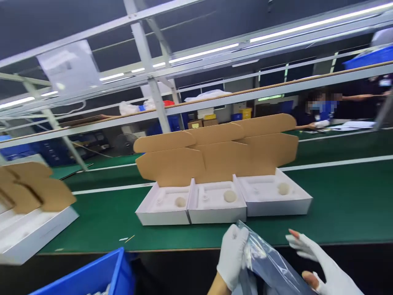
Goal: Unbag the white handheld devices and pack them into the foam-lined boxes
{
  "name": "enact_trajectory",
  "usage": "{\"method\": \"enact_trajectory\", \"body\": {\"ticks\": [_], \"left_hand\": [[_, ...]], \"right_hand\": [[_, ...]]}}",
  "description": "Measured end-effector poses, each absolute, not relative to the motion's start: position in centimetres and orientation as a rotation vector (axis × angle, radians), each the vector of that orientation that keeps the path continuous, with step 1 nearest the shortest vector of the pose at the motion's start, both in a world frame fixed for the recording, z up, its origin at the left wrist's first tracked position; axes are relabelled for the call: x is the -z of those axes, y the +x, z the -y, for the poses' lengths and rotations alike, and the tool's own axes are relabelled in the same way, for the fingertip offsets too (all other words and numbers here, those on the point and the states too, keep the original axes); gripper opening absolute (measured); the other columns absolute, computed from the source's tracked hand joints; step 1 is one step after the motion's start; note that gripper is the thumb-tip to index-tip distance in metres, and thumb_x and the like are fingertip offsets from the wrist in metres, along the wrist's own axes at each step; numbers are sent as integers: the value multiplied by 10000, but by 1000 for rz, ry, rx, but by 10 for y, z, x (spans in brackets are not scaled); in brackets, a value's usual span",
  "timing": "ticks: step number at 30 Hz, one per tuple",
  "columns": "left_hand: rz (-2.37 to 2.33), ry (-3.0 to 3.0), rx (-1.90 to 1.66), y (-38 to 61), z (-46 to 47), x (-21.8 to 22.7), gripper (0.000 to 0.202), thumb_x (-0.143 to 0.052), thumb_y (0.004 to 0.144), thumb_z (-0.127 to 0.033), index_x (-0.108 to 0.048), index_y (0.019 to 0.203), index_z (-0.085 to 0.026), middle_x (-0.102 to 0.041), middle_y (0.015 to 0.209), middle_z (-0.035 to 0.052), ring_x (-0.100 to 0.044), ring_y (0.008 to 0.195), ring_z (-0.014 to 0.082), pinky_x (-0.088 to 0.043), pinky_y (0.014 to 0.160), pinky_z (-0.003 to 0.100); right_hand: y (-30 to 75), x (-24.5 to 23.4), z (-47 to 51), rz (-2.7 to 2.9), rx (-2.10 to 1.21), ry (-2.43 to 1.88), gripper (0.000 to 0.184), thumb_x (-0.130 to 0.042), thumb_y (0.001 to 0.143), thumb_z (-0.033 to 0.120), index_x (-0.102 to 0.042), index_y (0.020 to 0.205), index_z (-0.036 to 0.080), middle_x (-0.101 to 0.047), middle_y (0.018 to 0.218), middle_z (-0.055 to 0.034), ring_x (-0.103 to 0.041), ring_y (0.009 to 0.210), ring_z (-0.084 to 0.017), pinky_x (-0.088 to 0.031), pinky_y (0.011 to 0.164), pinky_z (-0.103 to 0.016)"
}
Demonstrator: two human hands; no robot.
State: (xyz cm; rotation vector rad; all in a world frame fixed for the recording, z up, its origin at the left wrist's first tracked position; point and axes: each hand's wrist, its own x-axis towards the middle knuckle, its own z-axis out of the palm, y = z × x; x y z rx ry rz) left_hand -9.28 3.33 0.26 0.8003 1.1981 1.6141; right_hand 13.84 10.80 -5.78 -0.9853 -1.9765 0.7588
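Note:
Gripped in my gloved left hand (232, 256) is the upper edge of a clear plastic bag (272, 262); dark grey shows in it or through it. My right hand (321, 262), in a white glove with bare thumb and fingertip, is just right of the bag, fingers spread and holding nothing. Beyond my hands on the green bench, three white boxes stand side by side with brown cardboard lids raised: a left box (164, 218), a middle box (217, 215) and a right box (278, 208). White moulded inserts with round hollows line them.
More open boxes (46, 229) stand at the left on the green bench (346, 205). A blue bin (115, 270) with small pale items sits below the front edge. Metal shelf rails (196, 107) cross above. A co-worker (322, 108) is at the far right.

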Motion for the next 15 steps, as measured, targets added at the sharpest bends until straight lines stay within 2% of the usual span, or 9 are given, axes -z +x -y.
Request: {"method": "enact_trajectory", "body": {"ticks": [2, 4, 6, 8, 9, 10, 12, 14, 15], "left_hand": [[-1199, 857, -1630, -85, -42, -13, 717, -759, 696, -820, -357, 667, -227, -371, 624, -79, -320, 597, 85, -307, 576, 247], [-1171, 864, -1607, -74, -47, -19, 709, -767, 688, -814, -368, 684, -228, -382, 636, -77, -324, 606, 90, -314, 582, 249], [-1128, 832, -1582, -63, -52, -21, 721, -772, 655, -835, -386, 708, -229, -400, 658, -71, -343, 624, 99, -336, 605, 258], [-1111, 839, -1524, -59, -57, -19, 748, -733, 632, -890, -380, 704, -235, -396, 663, -64, -336, 630, 108, -329, 609, 270], [-1127, 861, -1469, -60, -59, -18, 756, -679, 643, -927, -364, 683, -241, -382, 647, -62, -323, 617, 110, -314, 599, 277], [-1168, 904, -1406, -63, -62, -17, 756, -592, 677, -963, -347, 651, -249, -364, 616, -59, -311, 594, 114, -302, 589, 288], [-1333, 1053, -1296, -74, -64, -17, 735, -391, 790, -964, -355, 590, -258, -369, 544, -37, -349, 549, 141, -327, 600, 322], [-1632, 1263, -1311, -85, -61, -18, 694, -369, 861, -885, -503, 628, -245, -518, 583, 22, -484, 591, 204, -400, 677, 367], [-1801, 1375, -1385, -87, -57, -18, 641, -422, 877, -831, -604, 728, -234, -628, 703, 67, -567, 694, 252, -432, 751, 395]], "right_hand": [[143, 45, -100, 2040, -514, -856, 1088, -516, 781, 942, -357, 1605, 249, -575, 1499, -185, -615, 1287, -444, -616, 956, -521], [140, 31, -87, 2106, -239, -748, 1082, -667, 781, 819, -319, 1629, 246, -526, 1547, -172, -600, 1308, -440, -608, 976, -510], [135, 17, -76, 2116, -38, -664, 800, -740, 841, 546, -472, 1544, 274, -639, 1425, -134, -681, 1198, -381, -608, 954, -443], [132, 4, -69, 2078, -27, -697, 369, -653, 906, 365, -691, 1267, 301, -771, 1118, -70, -757, 958, -287, -603, 845, -361], [132, -3, -68, 2055, -123, -792, 218, -593, 937, 351, -740, 1089, 300, -778, 950, -42, -752, 822, -245, -587, 761, -328], [133, -11, -68, 2030, -284, -930, 218, -544, 956, 383, -737, 926, 287, -745, 806, -25, -711, 698, -213, -554, 670, -309], [136, -27, -71, 1907, -694, -1216, 396, -486, 927, 546, -615, 688, 258, -616, 613, -11, -556, 529, -179, -438, 523, -304], [138, -40, -75, 1725, -1051, -1373, 495, -487, 819, 693, -436, 594, 255, -467, 538, 13, -395, 497, -152, -324, 491, -296], [138, -44, -76, 1639, -1163, -1391, 528, -506, 761, 737, -365, 588, 259, -402, 534, 30, -337, 513, -141, -290, 504, -291]]}}
